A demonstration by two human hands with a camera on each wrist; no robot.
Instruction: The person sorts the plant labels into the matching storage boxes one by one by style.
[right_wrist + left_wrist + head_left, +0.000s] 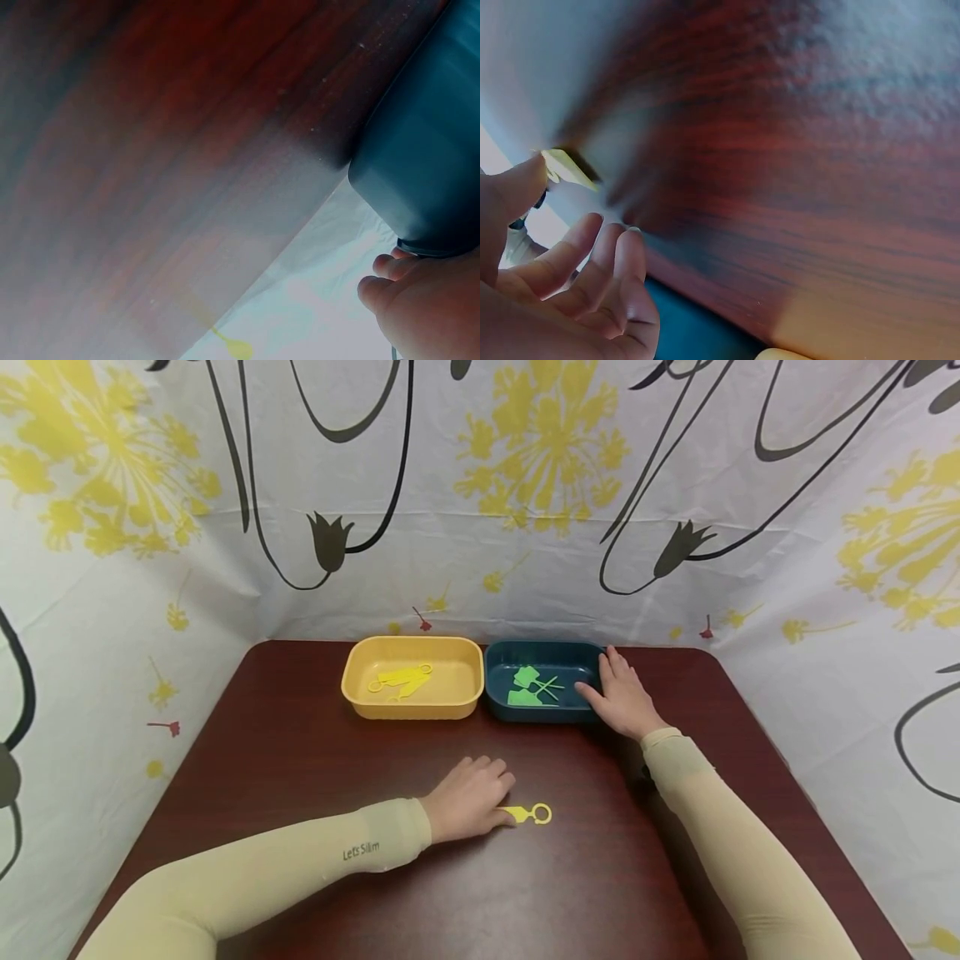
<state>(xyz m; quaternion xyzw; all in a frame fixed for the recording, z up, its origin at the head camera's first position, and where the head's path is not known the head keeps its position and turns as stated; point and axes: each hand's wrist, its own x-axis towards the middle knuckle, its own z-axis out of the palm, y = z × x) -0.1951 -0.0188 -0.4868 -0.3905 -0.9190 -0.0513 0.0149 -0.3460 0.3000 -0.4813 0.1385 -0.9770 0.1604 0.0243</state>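
Observation:
My left hand (468, 800) is low over the middle of the table, its thumb on a flat yellow plastic piece with a ring at one end (542, 813). In the left wrist view the thumb tip meets the yellow piece (568, 169), and the bent fingers (630, 259) curve close to its other end. My right hand (624, 697) rests at the right rim of a dark blue bin (525, 714), thumb toward the inside, fingers stretched along the edge. The right wrist view has the fingertips (375, 289) right at the bin's rim.
Several green flat-headed pieces with thin stems (527, 677) lie in the blue bin. Beside it on the left, a yellow bin (412, 712) holds several yellow ring-ended pieces (408, 681). Patterned white cloth (450, 552) hangs behind and along both sides of the dark red wooden table (300, 760).

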